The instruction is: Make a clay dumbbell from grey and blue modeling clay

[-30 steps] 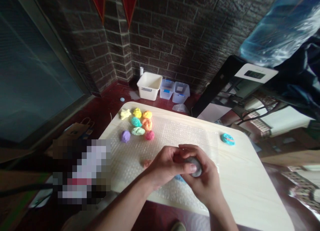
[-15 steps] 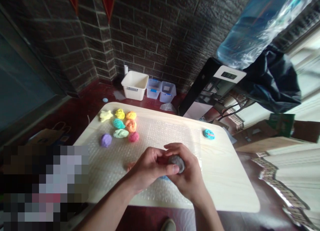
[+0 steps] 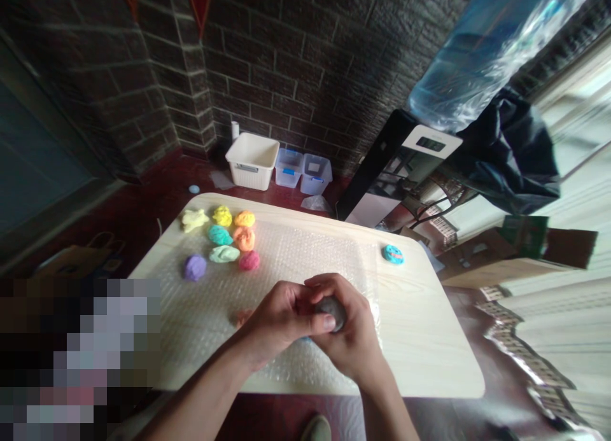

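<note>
Left hand (image 3: 281, 320) and right hand (image 3: 351, 342) grip closed around a grey clay ball (image 3: 331, 312).
Over bubble wrap (image 3: 296, 250) on the worktop (image 3: 429, 326): coloured clay lumps (image 3: 229, 244) at 10 o'clock, teal clay disc (image 3: 393, 254) at 2 o'clock.

Two hands, left hand (image 3: 281, 320) and right hand (image 3: 346, 345), around 1 grey clay ball (image 3: 330, 314). 8 coloured clay lumps (image 3: 220, 235) on 1 sheet of bubble wrap (image 3: 296, 256), plus 1 small orange clay bit (image 3: 243, 317); 1 teal clay disc (image 3: 393, 254) on the table (image 3: 429, 339). Beyond it: 1 white basket (image 3: 251, 161), 2 clear plastic bins (image 3: 302, 172).
</note>
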A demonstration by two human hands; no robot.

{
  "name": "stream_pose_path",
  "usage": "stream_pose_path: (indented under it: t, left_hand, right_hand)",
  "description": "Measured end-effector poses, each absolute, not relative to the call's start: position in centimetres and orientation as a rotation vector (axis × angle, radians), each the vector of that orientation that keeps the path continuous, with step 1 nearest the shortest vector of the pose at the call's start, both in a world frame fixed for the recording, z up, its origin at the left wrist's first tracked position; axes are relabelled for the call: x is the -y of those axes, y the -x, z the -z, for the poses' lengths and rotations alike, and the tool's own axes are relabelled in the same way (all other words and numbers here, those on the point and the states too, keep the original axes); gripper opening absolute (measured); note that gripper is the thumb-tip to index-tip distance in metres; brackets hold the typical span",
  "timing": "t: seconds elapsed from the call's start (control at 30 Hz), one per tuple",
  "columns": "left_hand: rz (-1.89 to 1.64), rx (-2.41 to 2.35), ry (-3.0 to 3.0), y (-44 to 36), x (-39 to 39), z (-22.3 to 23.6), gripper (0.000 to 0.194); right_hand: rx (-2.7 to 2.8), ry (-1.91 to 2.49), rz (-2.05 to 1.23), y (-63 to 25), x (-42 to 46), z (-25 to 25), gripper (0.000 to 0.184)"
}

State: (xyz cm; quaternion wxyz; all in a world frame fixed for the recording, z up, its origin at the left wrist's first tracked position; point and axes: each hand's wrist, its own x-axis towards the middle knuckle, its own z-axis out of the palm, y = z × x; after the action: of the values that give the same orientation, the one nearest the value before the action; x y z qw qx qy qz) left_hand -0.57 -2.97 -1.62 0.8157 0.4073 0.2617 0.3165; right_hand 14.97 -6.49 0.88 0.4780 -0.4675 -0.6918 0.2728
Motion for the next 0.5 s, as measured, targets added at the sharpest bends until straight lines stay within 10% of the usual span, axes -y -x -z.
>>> stream_pose_path:
  t: [0.5]
  left_hand:
    - [-0.739,-0.589,-0.87,0.18,3.16,1.64,0.036]
  right_hand:
    - [1.742,1.161,-0.541,-15.36,6.71,0.01,0.013]
